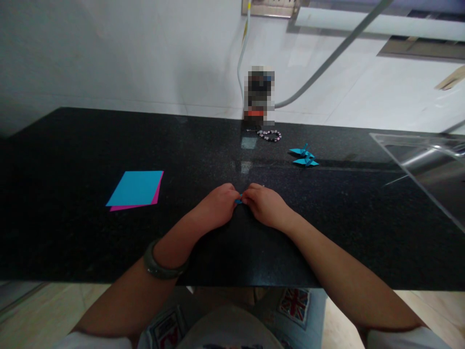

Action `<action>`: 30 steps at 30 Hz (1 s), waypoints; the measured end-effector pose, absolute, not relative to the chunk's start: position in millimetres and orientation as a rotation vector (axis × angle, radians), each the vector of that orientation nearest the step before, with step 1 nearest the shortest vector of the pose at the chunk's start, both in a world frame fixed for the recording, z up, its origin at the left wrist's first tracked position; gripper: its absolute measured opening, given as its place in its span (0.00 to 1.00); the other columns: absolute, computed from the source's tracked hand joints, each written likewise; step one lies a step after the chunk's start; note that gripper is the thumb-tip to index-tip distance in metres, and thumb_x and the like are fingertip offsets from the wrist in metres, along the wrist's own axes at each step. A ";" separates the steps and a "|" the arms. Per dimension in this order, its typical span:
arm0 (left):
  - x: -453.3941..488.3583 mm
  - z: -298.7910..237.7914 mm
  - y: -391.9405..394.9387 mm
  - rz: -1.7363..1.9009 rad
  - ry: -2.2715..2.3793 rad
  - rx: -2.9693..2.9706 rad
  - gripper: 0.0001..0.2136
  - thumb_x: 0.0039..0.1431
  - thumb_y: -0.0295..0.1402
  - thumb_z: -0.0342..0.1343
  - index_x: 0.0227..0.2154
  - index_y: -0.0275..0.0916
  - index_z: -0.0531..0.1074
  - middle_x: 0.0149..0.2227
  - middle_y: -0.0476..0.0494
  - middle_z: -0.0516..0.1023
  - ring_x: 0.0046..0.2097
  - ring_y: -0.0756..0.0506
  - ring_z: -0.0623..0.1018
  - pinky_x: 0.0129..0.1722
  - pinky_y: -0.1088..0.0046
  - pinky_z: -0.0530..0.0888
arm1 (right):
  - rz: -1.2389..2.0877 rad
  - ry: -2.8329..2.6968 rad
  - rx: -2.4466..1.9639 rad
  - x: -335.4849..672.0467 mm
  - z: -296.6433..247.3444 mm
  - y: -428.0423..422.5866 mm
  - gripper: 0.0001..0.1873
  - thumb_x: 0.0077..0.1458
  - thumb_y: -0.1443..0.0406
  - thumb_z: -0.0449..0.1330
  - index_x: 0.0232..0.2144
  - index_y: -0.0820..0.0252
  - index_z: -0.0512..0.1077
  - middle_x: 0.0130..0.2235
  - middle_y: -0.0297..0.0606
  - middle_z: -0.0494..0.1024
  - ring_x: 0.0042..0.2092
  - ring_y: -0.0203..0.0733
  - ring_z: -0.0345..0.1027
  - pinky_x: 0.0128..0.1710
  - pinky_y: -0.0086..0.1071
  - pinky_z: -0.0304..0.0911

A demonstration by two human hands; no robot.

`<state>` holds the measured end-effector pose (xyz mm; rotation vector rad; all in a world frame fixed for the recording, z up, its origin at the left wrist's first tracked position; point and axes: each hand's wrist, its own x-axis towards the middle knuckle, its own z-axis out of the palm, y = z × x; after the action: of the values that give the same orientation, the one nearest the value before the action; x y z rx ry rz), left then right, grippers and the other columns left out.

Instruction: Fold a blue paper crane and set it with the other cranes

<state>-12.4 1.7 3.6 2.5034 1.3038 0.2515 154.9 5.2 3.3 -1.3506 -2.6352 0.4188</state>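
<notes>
My left hand (220, 206) and my right hand (264, 204) meet over the middle of the black countertop. Between their pinched fingers shows a small bit of blue folded paper (239, 199); the rest of it is hidden by the fingers. Both hands are closed on it. Off to the left lie flat square sheets of origami paper (136, 188), blue on top with magenta peeking out beneath. Beyond my right hand stand two blue paper cranes (305, 161), close together.
A beaded bracelet (269, 135) lies near the wall, in front of a pixelated object (258, 94). At the right a steel sink (436, 169) is set into the black countertop (90, 242). A grey hose (334, 53) and a white cable (240, 63) run along the wall.
</notes>
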 end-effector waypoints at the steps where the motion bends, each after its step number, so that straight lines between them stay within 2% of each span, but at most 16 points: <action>1: -12.7 3.6 1.7 0.253 1.303 2.504 0.10 0.53 0.25 0.47 0.33 0.36 0.73 0.34 0.43 0.70 0.39 0.47 0.70 0.42 0.70 0.68 | 0.446 -2.609 -1.369 154.9 3.1 5.6 0.12 0.56 0.66 0.48 0.33 0.60 0.71 0.34 0.39 0.69 0.36 0.36 0.64 0.36 0.28 0.55; 16: -11.4 1.8 3.9 0.283 1.335 2.511 0.10 0.52 0.25 0.49 0.34 0.36 0.73 0.34 0.43 0.72 0.38 0.47 0.71 0.41 0.71 0.68 | 0.501 -2.514 -1.517 153.6 2.8 14.9 0.09 0.54 0.63 0.52 0.31 0.60 0.71 0.34 0.39 0.72 0.36 0.38 0.66 0.35 0.28 0.56; 30: -7.0 -0.3 4.7 0.293 1.467 2.431 0.10 0.55 0.28 0.47 0.32 0.36 0.74 0.32 0.42 0.73 0.38 0.47 0.72 0.40 0.71 0.68 | 0.529 -2.523 -1.496 153.9 1.8 20.2 0.08 0.52 0.64 0.54 0.30 0.60 0.72 0.34 0.39 0.73 0.35 0.37 0.66 0.34 0.27 0.56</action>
<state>-7.0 4.7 -0.3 2.4306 1.4672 0.2930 153.9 20.2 1.8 -1.4961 -2.5231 0.5290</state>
